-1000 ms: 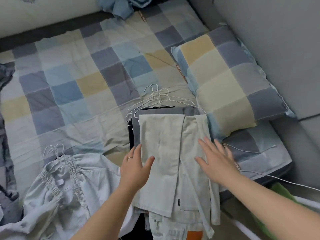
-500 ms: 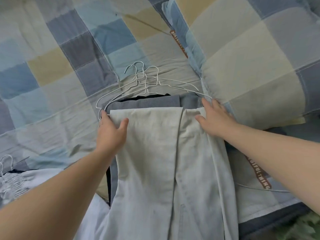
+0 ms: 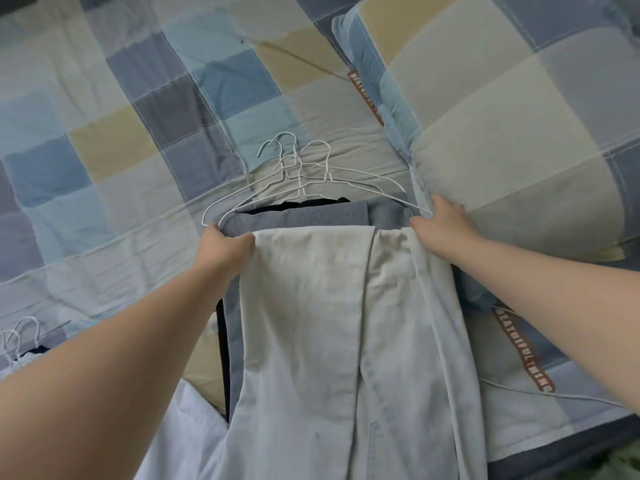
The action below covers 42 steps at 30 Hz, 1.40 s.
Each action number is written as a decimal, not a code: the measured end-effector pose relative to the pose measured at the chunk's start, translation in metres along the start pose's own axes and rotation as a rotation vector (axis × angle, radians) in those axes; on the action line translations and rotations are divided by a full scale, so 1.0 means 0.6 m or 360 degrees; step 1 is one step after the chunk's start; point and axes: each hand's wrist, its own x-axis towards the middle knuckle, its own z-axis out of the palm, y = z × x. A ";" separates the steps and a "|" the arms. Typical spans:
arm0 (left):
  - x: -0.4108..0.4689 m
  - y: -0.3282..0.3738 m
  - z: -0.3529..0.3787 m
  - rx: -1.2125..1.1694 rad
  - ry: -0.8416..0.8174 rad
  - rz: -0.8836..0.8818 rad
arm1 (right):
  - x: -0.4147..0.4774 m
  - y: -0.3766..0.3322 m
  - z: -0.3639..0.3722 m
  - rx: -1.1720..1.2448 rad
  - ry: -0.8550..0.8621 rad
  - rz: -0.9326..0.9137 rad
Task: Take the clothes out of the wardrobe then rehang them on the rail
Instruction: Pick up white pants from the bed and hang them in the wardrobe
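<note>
A stack of clothes on white wire hangers (image 3: 304, 178) lies on the checked bed cover. Cream trousers (image 3: 311, 306) lie on top, over a grey garment (image 3: 298, 220) and a dark one beneath. My left hand (image 3: 225, 249) grips the left end of the stack's top edge, thumb on the cream cloth, fingers curled under by the hanger corner. My right hand (image 3: 441, 226) grips the right end of the stack, where the hanger wire passes, next to the pillow.
A large checked pillow (image 3: 502, 133) presses against the stack on the right. Another white garment (image 3: 180, 427) on hangers (image 3: 20, 334) lies at the lower left. A thin white cable (image 3: 554, 396) crosses the cover at the lower right. The checked cover (image 3: 121, 150) spreads left.
Both hands slid up the cream trousers from their middle to the hanger end and closed on its corners. The camera leaned in closer to the stack.
</note>
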 end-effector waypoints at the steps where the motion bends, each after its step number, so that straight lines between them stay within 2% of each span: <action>1: 0.004 0.000 0.000 -0.0023 0.0001 -0.0021 | 0.002 -0.001 0.001 -0.0024 -0.0010 0.0007; 5: 0.019 -0.010 0.001 -0.0160 0.0030 -0.0063 | 0.007 -0.007 0.010 -0.0124 -0.0027 0.0028; 10: 0.007 -0.030 -0.011 -0.0349 0.0089 -0.0132 | -0.019 0.004 -0.001 -0.0273 0.0255 -0.0128; 15: -0.029 -0.019 -0.041 -0.0428 0.0049 -0.0106 | -0.079 0.021 -0.047 -0.0106 0.0418 -0.0268; 20: -0.109 0.017 -0.088 -0.0506 -0.0007 -0.0049 | -0.186 0.023 -0.121 0.0244 0.0480 -0.0403; 24: -0.204 0.040 -0.136 -0.0706 -0.0047 0.0035 | -0.308 0.032 -0.183 0.0399 0.0518 -0.0348; 30: -0.350 0.033 -0.231 -0.0803 -0.0216 0.0191 | -0.561 0.053 -0.226 0.0627 0.0651 -0.0164; 36: -0.488 -0.005 -0.331 -0.0802 -0.0472 0.0366 | -0.845 0.080 -0.200 0.0954 0.0979 0.0051; 42: -0.611 -0.062 -0.385 -0.0610 -0.0782 0.0581 | -1.098 0.115 -0.171 0.1195 0.1269 0.0165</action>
